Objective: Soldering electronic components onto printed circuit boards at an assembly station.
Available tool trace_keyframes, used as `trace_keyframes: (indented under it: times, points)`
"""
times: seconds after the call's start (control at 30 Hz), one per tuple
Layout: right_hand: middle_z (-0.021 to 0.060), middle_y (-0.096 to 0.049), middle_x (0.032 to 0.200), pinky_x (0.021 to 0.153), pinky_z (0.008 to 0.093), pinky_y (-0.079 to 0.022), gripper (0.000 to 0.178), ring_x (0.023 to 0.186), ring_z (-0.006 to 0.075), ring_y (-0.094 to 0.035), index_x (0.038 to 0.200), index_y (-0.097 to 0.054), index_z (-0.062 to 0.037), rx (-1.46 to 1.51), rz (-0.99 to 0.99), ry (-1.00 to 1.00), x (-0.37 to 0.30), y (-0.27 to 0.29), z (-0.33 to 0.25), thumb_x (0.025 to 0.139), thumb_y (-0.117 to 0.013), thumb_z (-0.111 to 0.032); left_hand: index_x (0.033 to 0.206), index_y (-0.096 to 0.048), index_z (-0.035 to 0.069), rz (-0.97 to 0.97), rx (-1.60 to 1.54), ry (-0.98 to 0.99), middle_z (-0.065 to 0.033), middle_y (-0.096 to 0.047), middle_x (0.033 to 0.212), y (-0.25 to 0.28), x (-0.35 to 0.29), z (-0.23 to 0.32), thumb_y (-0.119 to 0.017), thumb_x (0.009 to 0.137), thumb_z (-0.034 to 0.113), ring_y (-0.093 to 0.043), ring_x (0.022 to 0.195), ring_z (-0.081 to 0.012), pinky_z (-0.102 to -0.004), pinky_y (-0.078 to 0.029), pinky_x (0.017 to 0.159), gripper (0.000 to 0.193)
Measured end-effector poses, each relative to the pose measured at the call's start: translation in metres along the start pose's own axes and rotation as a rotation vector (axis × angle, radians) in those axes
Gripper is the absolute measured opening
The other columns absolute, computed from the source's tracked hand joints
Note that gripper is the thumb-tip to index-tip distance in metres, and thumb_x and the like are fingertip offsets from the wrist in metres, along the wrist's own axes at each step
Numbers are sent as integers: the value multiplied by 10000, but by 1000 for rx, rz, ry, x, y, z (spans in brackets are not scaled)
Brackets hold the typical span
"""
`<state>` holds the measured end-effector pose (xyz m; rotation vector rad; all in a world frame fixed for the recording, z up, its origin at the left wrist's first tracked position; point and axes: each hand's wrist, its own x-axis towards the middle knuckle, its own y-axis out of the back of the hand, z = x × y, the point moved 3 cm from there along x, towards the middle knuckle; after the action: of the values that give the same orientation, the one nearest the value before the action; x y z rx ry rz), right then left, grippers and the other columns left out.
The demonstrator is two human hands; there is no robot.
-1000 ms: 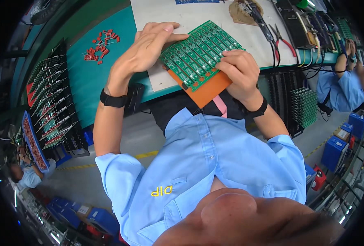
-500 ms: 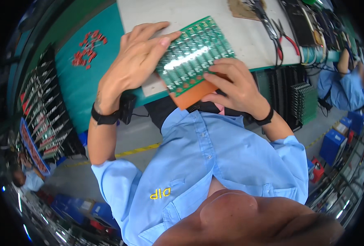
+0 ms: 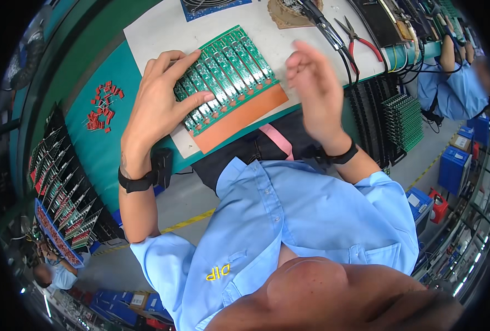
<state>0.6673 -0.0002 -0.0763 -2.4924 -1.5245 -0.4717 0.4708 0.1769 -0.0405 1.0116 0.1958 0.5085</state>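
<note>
A green circuit board panel (image 3: 231, 74), divided into several long strips, lies tilted on an orange sheet (image 3: 245, 118) at the near edge of the workbench. My left hand (image 3: 159, 99) grips the panel's left side, its thumb over the face and its fingers at the upper left edge. Just right of the panel, my right hand (image 3: 316, 80) is raised off it, slightly blurred, with nothing visible in its loosely bent fingers. Several small red components (image 3: 104, 105) with wire leads lie on the green mat left of my left hand.
Red-handled pliers (image 3: 361, 44) and a grey tool with a black cable (image 3: 325, 27) lie at the right. Racks hold boards at the left (image 3: 62, 187) and right (image 3: 402, 121). A blue-framed piece (image 3: 212, 6) lies at the back. Other people sit on both sides.
My right hand has let go of the panel and lifted to the right. The panel has come down flatter on the bench, and its face with the long strips shows. My left hand stays on it.
</note>
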Motion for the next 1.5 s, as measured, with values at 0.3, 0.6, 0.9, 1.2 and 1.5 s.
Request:
trace_keyframes:
  times: [0.3,0.6,0.9,1.2,1.5]
  points:
    - [141,-572,1252,902,329,-477,469,1011,170,-567,1430,-441,-31,795,445,-249,40,27,38,1094,-410,-357,1401,-565,68,-30,104,39,-161,-547,1340,9,1,15,-838,756,284,-504,1220,-342,-427,-435,1027,733]
    - [192,-637,1143,823,378,-526,465,918,212,-635,1459,-378,-28,-166,348,69,4,84,14,1078,-482,-273,1356,-576,40,42,187,-62,-201,-575,1363,-5,35,43,-796,816,279,-543,1237,-393,-453,-441,1045,630]
    - [176,-666,1065,862,338,-527,430,930,198,-652,1325,-488,48,268,231,71,6,77,6,960,-655,-108,1233,-655,38,138,154,-51,-190,-621,1271,-38,62,41,-796,814,290,-567,1191,-371,-466,-457,989,509]
    - [190,-636,1048,844,340,-524,368,901,237,-670,1137,-604,55,-83,-132,-112,18,81,2,857,-747,-137,1215,-657,27,154,136,-24,-154,-636,1262,-39,60,44,-779,838,238,-577,1158,-349,-434,-462,989,448]
    - [174,-631,1016,793,313,-533,401,860,224,-680,1129,-607,54,-109,-196,-109,21,78,8,803,-796,-81,1209,-675,56,168,145,-5,-136,-624,1267,-41,59,40,-783,821,269,-557,1185,-329,-432,-446,960,455]
